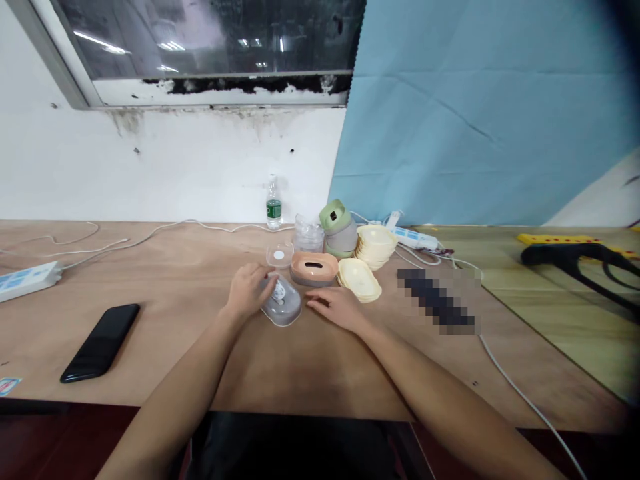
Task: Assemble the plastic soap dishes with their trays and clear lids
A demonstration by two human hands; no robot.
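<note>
A grey oblong container [284, 311] with a clear plastic cover and a round white label lies on the table in front of me. My left hand [249, 289] rests at its left side, fingers curved over the edge and the thumb near the label. Just right of the container, my right hand [336, 307] lies low over the table with fingers loosely bent and apart, holding nothing. Beyond the hands stands a peach tray [325, 265] with a dark slot, in a grey base. Cream trays [359, 280] are stacked beside it, close to my right hand.
Behind are a clear lid [279, 255], stacked clear covers [309, 235], a green-and-grey stack [340, 230] and a taller cream stack [376, 247]. A water bottle [273, 205] stands by the wall. A black phone [101, 342] lies left; a white cable [525, 393] runs right.
</note>
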